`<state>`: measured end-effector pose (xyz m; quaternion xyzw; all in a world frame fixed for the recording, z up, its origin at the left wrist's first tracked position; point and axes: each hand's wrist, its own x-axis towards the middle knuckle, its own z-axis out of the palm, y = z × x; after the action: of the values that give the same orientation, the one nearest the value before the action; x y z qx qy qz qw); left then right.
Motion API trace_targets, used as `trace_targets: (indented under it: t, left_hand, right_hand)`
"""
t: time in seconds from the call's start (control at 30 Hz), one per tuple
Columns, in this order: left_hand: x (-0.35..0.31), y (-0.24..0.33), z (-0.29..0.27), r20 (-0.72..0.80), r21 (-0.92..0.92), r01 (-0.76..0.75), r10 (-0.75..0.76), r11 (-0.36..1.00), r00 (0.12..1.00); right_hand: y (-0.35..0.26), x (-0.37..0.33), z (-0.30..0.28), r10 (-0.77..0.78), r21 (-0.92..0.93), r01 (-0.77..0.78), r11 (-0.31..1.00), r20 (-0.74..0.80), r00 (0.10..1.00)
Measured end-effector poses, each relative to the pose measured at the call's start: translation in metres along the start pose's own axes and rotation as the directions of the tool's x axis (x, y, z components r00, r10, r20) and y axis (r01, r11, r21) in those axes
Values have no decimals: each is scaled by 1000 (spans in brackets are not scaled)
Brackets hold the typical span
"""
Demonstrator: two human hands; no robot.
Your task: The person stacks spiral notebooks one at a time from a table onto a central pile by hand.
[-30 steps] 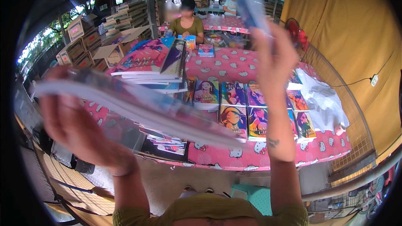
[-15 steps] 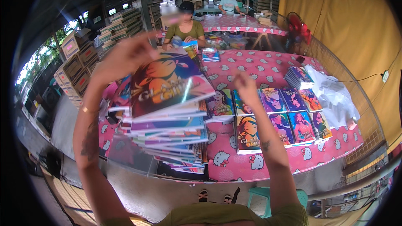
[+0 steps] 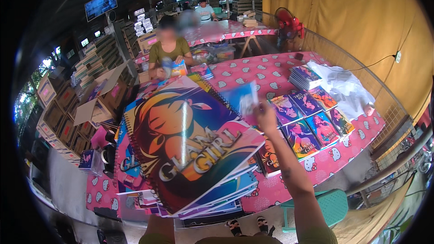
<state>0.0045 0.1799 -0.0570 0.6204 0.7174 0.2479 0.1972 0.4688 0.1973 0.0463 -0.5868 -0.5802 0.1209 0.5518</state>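
Observation:
A large spiral notebook [image 3: 185,144] with a colourful illustrated cover lies tilted over a tall, uneven stack of notebooks [image 3: 226,194]. My left forearm [image 3: 159,229] runs up beneath this pile at the lower edge, and the hand itself is hidden behind the notebooks. My right hand [image 3: 266,116] is closed on a blurred blue notebook [image 3: 239,101], just right of the large cover. Below and right of that hand, small illustrated notebooks [image 3: 299,139] are laid out in rows on the pink patterned table [image 3: 275,196].
A co-worker [image 3: 171,49] sits across the table with a booklet in hand. Cartons [image 3: 106,92] are piled at left. White plastic sheeting [image 3: 346,88] and a notebook stack [image 3: 305,77] are at right, a red fan [image 3: 289,23] behind. A green stool [image 3: 325,208] stands near me.
The view has turned right and come closer to the pile. My left hand has dropped from above the stack out of sight. My right hand, empty before, now grips a blue notebook.

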Motion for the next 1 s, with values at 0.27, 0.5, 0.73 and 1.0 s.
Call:
trace_targets:
  t: [0.27,0.5,0.73,1.0]
  left_hand:
    - [40,21,-41,-356,-116,-255,199,960,913]
    - [-51,131,-288,-956,31,-726,233,687,180]
    - [-129,255,-401,-848,-350,-900,321,260,422]
    - [-79,329,-249,168,19,-828,814,561,556]
  right_hand:
    - [-187,19,-77,-99,958,158,240,-138,986]
    - [-204,77,24,-779,991,-103,80,127,614]
    - [-214,84,12,-587,815,-315,486,572,573]
    - [-160,118,21,-309,607,96,789,255,916]
